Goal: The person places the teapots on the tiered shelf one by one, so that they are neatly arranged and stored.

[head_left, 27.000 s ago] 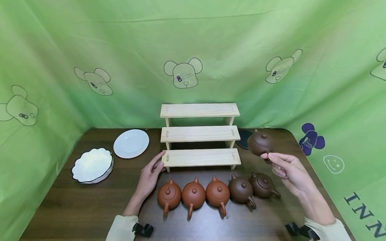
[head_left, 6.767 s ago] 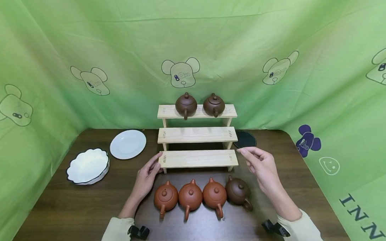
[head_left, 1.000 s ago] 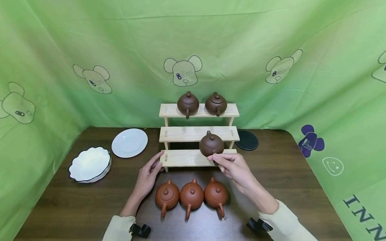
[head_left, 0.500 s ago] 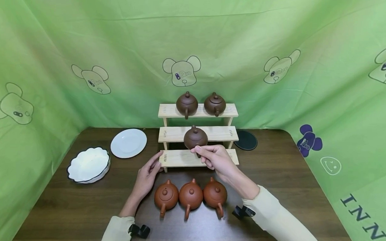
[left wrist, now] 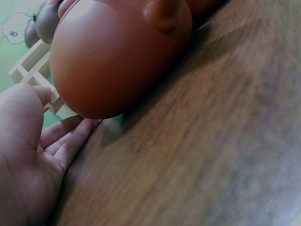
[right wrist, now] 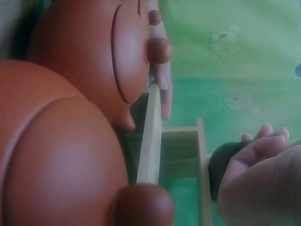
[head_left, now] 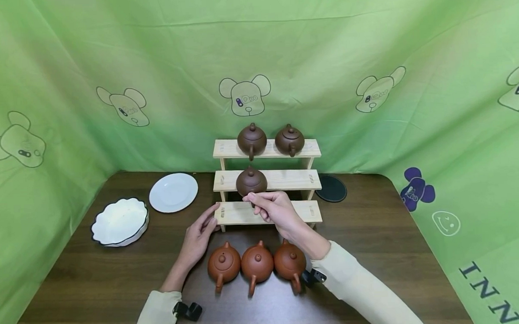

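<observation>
My right hand pinches the handle of a dark brown teapot. That teapot is upright at the left part of the middle step of a pale wooden three-step rack; in the right wrist view the dark pot shows close against the step. My left hand touches the left end of the lowest step, its fingers fairly straight. Two more dark brown teapots stand on the top step. In front of the rack, three reddish-brown teapots sit in a row, handles toward me.
To the left are a white plate and a white scalloped dish with a dark rim. A dark round mat lies right of the rack on the wooden table. Green printed cloth hangs around the back and sides.
Over the last second my right hand carried the dark teapot leftward and back to the middle step. Earlier, two other dark teapots went from the right side to the top step. My left hand stayed.
</observation>
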Demonstrator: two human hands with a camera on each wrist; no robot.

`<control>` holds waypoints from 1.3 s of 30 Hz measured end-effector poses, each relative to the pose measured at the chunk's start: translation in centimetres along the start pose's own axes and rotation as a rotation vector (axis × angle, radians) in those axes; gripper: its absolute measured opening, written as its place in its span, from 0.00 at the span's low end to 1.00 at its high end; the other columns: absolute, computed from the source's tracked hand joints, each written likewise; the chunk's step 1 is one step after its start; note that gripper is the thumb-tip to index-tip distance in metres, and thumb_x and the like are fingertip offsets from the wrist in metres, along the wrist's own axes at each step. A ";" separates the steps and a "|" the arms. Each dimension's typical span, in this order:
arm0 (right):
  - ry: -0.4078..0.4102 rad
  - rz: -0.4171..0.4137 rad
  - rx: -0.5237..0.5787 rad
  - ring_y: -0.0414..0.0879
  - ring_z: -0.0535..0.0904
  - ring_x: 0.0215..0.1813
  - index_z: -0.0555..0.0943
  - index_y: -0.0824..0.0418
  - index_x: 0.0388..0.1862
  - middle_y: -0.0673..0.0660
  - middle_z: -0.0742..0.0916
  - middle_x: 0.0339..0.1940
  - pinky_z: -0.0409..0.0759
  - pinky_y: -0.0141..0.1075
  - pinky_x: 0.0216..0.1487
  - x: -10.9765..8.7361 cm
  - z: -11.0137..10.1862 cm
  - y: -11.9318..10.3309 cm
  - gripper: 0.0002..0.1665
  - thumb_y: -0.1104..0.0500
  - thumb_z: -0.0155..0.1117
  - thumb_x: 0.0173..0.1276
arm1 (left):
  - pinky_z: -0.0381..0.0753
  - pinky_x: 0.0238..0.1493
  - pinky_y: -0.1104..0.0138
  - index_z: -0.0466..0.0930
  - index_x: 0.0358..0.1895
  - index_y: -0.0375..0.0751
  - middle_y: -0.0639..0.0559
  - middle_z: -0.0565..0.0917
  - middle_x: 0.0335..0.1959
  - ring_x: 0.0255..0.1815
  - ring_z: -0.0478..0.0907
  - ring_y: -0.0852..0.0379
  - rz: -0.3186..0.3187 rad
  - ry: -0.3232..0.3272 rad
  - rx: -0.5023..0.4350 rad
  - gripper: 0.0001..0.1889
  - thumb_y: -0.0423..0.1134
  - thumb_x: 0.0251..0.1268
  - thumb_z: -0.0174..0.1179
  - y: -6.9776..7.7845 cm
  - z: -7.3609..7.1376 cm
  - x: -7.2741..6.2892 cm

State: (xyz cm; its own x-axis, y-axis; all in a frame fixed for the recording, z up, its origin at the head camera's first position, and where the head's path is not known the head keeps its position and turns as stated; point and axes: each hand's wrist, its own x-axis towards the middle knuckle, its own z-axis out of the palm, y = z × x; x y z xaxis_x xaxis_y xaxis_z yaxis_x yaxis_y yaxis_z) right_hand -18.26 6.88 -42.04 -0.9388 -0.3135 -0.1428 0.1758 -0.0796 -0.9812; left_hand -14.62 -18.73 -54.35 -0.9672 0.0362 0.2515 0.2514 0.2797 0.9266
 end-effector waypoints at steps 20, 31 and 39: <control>-0.018 -0.001 -0.028 0.35 0.69 0.22 0.91 0.72 0.55 0.46 0.83 0.22 0.67 0.25 0.25 2.5 1.2 0.0 0.20 0.54 0.67 0.87 | 0.82 0.63 0.80 0.77 0.82 0.46 0.43 0.78 0.80 0.71 0.81 0.57 -0.029 -0.006 0.010 0.23 0.41 0.92 0.55 0.2 0.1 0.0; -0.044 -0.007 -0.056 0.35 0.69 0.21 0.93 0.69 0.51 0.46 0.83 0.22 0.66 0.25 0.21 2.8 1.0 -0.1 0.18 0.54 0.67 0.86 | 0.83 0.62 0.79 0.77 0.81 0.42 0.42 0.78 0.79 0.66 0.82 0.67 -0.036 0.002 -0.019 0.23 0.37 0.91 0.55 0.3 0.1 0.1; -0.079 0.008 -0.062 0.35 0.69 0.20 0.91 0.70 0.54 0.46 0.83 0.24 0.65 0.25 0.21 2.7 0.7 -0.4 0.18 0.55 0.66 0.86 | 0.86 0.63 0.74 0.75 0.82 0.42 0.43 0.76 0.81 0.66 0.83 0.62 -0.056 -0.020 -0.059 0.23 0.37 0.92 0.54 0.3 0.1 0.1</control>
State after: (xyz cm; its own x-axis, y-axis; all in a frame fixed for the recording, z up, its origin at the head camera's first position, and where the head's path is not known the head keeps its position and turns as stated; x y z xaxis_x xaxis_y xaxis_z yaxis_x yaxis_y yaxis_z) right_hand -20.68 5.45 -41.95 -0.9108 -0.3876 -0.1424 0.1621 -0.0186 -0.9866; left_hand -14.62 -18.53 -54.06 -0.9803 0.0417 0.1933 0.1977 0.2251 0.9541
